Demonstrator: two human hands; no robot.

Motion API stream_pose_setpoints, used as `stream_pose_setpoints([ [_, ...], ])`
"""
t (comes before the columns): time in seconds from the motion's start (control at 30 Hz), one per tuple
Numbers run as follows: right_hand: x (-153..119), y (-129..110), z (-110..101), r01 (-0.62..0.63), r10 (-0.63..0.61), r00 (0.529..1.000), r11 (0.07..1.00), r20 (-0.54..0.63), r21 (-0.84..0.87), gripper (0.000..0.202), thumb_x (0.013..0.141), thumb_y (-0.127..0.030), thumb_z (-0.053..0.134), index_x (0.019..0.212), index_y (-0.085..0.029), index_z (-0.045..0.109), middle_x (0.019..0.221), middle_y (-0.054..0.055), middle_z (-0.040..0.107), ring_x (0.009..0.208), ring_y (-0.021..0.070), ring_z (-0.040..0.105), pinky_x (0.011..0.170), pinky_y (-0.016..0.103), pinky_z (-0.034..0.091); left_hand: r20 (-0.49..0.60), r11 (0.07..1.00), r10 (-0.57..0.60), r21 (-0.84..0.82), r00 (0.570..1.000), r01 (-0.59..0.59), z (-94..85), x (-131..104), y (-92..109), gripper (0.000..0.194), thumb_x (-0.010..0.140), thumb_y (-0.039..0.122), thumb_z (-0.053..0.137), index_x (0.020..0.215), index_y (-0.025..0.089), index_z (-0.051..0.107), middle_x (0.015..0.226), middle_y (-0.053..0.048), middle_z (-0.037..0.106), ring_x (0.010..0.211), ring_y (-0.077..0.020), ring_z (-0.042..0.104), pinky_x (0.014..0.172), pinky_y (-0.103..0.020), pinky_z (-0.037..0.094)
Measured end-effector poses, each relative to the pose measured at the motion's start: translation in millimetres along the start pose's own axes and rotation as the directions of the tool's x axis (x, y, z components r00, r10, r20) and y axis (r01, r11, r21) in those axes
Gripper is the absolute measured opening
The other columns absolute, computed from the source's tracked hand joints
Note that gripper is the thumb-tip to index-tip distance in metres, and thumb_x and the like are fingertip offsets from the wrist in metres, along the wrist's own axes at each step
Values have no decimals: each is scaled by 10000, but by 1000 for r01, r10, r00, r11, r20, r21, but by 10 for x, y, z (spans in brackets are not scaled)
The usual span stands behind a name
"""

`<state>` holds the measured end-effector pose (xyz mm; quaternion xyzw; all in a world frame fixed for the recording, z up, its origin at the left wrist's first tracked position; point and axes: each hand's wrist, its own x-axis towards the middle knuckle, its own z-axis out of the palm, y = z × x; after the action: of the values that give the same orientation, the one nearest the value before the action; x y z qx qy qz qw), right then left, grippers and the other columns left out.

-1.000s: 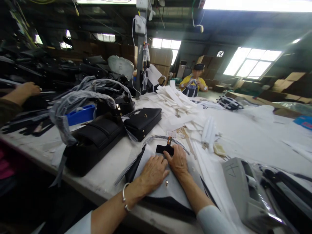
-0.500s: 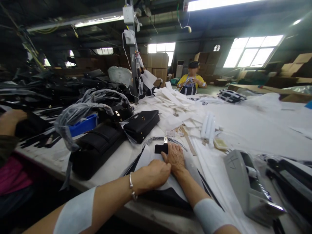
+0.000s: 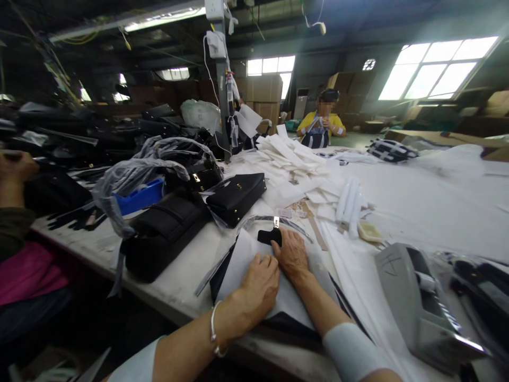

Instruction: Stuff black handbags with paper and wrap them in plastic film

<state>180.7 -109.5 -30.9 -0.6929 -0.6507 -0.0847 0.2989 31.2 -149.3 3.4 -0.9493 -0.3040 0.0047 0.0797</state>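
A black bag lies at the table's front edge with white paper spread over it. A black tab with a gold clasp sticks out above the paper. My right hand rests flat on the paper, its fingertips beside the tab. Just left of it and lower, my left hand lies on the paper with loosely bent fingers and nothing visible in them. A plastic-wrapped handle curves behind the clasp.
Black bags and a blue tray stand to the left. White paper strips are heaped behind. A grey tape dispenser sits at right. A person's hand shows at far left; another person sits across the table.
My left hand has loosened from a closed shape, its fingers now laid on the paper. The view has shifted slightly. The far-left person's hand has risen.
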Motion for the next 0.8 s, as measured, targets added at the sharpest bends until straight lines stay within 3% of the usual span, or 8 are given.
stream_pose_setpoints([
  [0.1,6,36,4,27,-7,992,987,-123,160,306,890,-268,558,1175,-161,593,1065,120,678,1014,279,591,904,424,450,-23,994,-58,-99,998,55,59,-38,-25,456,896,204,534,1333,81,502,1410,-188,507,1328,-334,438,1082,-485,362],
  [0.2,11,53,-12,42,27,976,950,-215,310,305,905,-330,549,1150,-162,616,998,104,687,918,250,620,860,411,486,-58,974,-102,-209,993,88,87,-84,-54,392,920,188,498,1303,105,513,1392,-159,525,1316,-292,458,1117,-441,341],
  [0.3,37,27,-81,49,38,975,925,-220,377,280,898,-379,565,1071,-176,651,965,91,694,896,241,633,858,406,496,-111,956,-134,-277,985,99,109,-100,-63,315,940,146,430,1228,110,551,1326,-146,569,1271,-271,494,1127,-429,330],
  [0.5,41,-109,-442,131,-131,991,918,-25,375,151,885,-340,599,912,-217,681,891,48,694,852,215,643,825,364,501,-172,928,-168,-360,971,97,154,-84,-67,292,926,114,419,1175,108,571,1204,-142,621,1177,-270,546,1060,-437,391],
  [0.63,-167,-163,-727,264,-310,942,922,131,284,99,875,-243,600,936,-232,678,946,54,686,920,216,635,875,372,491,-167,923,-147,-377,975,75,151,-89,-79,251,915,120,457,1111,88,611,1070,-146,663,1061,-282,597,976,-454,440],
  [0.8,-356,-248,-967,276,-351,899,919,262,282,224,870,-185,590,1083,-234,641,1088,76,672,1027,220,632,910,371,516,-181,907,-132,-419,975,45,156,-106,-97,252,923,108,456,1103,95,631,1024,-142,682,996,-275,624,937,-452,461],
])
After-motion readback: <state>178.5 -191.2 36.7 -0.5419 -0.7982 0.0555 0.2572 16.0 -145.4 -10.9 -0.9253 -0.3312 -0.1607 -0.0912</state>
